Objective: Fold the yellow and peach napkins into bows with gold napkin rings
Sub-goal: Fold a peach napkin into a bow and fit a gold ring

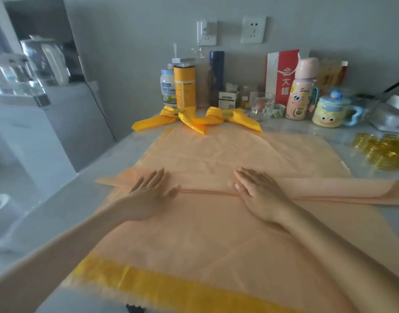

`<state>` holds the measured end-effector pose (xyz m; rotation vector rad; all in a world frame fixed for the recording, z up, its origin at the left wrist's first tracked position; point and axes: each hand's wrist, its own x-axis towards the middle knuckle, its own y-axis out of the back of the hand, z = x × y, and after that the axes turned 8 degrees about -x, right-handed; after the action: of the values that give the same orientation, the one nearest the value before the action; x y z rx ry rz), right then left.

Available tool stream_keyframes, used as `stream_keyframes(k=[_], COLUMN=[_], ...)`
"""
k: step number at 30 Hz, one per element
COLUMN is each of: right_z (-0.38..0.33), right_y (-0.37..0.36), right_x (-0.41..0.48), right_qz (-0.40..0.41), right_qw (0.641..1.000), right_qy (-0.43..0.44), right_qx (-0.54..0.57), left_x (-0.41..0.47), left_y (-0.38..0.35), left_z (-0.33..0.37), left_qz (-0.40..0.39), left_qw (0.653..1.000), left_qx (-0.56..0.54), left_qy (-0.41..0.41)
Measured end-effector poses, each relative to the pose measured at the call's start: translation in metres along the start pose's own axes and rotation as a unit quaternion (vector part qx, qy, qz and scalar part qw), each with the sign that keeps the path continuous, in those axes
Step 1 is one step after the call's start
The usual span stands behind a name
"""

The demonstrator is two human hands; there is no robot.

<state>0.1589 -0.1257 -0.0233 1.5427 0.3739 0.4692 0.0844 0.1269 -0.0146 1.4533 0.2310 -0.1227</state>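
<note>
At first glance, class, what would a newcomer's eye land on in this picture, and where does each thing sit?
First come the left hand and right hand, pressing flat on a folded peach napkin strip that runs across the middle of the counter. Beyond them, yellow bows lie at the far edge. A pile of gold napkin rings glints at the right.

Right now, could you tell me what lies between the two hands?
In the head view, only the peach napkin, with its folded seam, spans from the left hand to the right hand.
</note>
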Motion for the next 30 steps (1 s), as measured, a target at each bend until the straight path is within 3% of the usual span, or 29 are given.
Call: stream_keyframes(k=[2,4,7,9,11,13,14,16,17,20,25,30], right_z=[-0.001,-0.001,0.000,-0.001,0.000,-0.001,-0.002,-0.003,0.002,0.008,0.023,0.095], right_y=[0.000,-0.002,-0.003,-0.003,-0.004,0.000,0.001,0.000,-0.001,-0.019,0.000,0.005], right_x=[0.001,0.001,0.002,0.001,0.002,-0.001,-0.002,0.000,-0.001,0.010,-0.004,-0.042], right_qz=[-0.008,-0.003,-0.009,0.006,0.005,0.000,0.001,0.030,-0.009,-0.015,-0.065,-0.075], right_qw=[1.000,1.000,1.000,1.000,1.000,1.000,1.000,0.999,1.000,0.996,0.997,0.988], right_qy=[0.002,0.002,0.003,0.006,0.004,-0.005,-0.013,-0.004,0.006,0.064,-0.031,-0.131], right_qx=[-0.002,-0.003,-0.012,-0.010,-0.020,-0.011,-0.008,-0.012,-0.016,-0.060,-0.033,-0.027], left_x=[-0.008,-0.012,-0.015,-0.011,-0.002,0.006,0.013,0.028,0.038,0.045,0.043,0.050], left_y=[0.003,0.009,0.033,0.044,0.047,0.038,0.032,0.019,0.013,0.002,0.006,-0.003], left_z=[-0.026,-0.039,-0.039,-0.010,0.043,0.103,0.126,0.149,0.155,0.150,0.154,0.152], left_qz=[-0.013,-0.015,0.058,0.198,0.285,0.252,0.221,0.153,0.107,0.015,-0.009,0.012], left_qw=[0.997,0.987,0.951,0.950,0.954,0.943,0.938,0.946,0.958,0.982,0.985,0.984], left_qx=[0.037,0.005,-0.041,-0.035,-0.085,-0.159,-0.180,-0.208,-0.201,-0.148,-0.139,-0.160], left_qy=[0.065,0.160,0.301,0.238,0.040,-0.148,-0.197,-0.198,-0.174,-0.113,-0.102,-0.074])
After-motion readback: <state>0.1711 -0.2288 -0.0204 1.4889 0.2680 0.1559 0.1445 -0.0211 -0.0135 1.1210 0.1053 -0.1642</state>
